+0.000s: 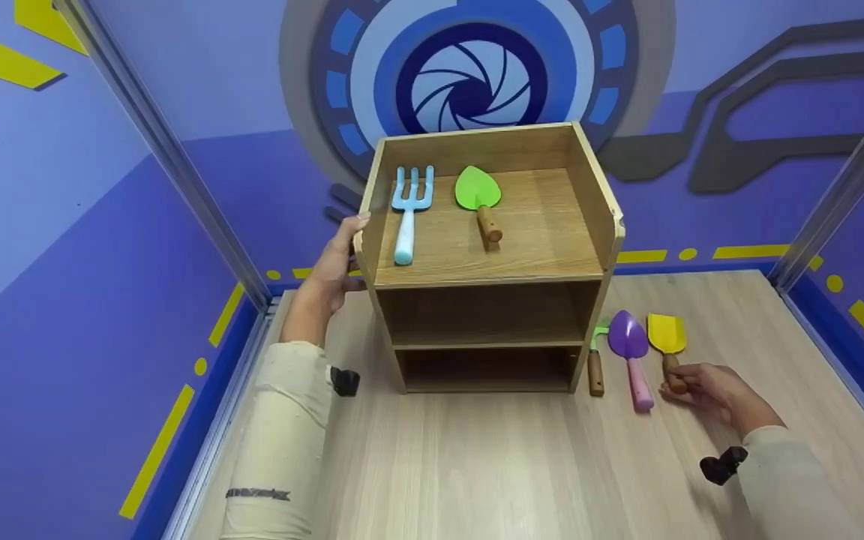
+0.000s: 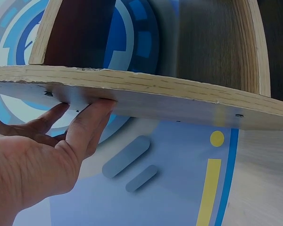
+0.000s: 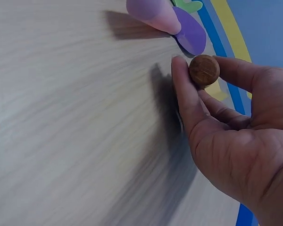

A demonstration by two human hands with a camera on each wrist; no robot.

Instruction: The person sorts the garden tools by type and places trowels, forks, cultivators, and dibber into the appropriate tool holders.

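A small wooden shelf unit (image 1: 488, 283) stands in the middle of the table. My left hand (image 1: 332, 262) rests against its outer left side, fingertips on the side panel (image 2: 146, 103) in the left wrist view. On its top board lie a light blue hand fork (image 1: 406, 217) and a green trowel (image 1: 478, 189) with a wooden handle. To the right of the unit, my right hand (image 1: 717, 391) pinches the wooden handle (image 3: 204, 71) of a yellow toy shovel (image 1: 667, 334) between thumb and fingers. Next to it lies a purple trowel (image 1: 628, 336) with a pink handle.
A green-headed tool (image 1: 595, 371) with a wooden handle lies close along the unit's right side, its head partly hidden. Below the top board, the unit has two shelf compartments (image 1: 488, 315). Blue printed walls (image 1: 244, 180) enclose the pale wooden table (image 1: 492, 465).
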